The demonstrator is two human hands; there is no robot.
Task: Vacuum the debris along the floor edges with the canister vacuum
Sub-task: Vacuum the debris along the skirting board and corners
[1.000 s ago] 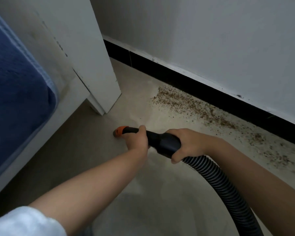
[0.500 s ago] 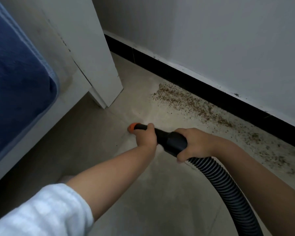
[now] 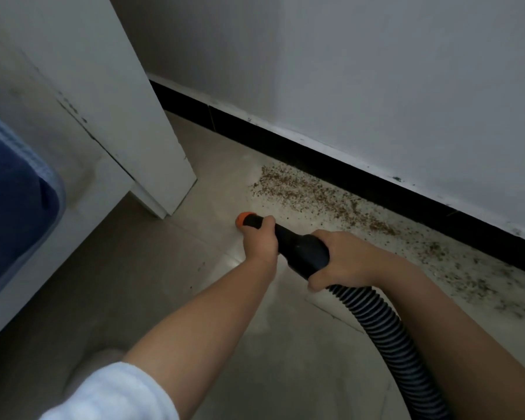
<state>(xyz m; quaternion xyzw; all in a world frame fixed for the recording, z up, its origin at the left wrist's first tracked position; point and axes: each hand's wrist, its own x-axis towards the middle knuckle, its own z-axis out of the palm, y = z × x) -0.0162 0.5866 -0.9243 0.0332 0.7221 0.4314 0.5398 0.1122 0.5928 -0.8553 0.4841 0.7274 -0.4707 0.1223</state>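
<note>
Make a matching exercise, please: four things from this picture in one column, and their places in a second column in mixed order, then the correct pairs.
Things:
1. orange nozzle tip
2. brown scattered debris
3. black ribbed hose
4. blue fabric cushion

Places:
A. far left, on the white furniture
B. along the black baseboard
C. just beyond the left hand
D. trailing behind the right hand

Pairs: 1-C, 2-B, 3-D, 4-A
</note>
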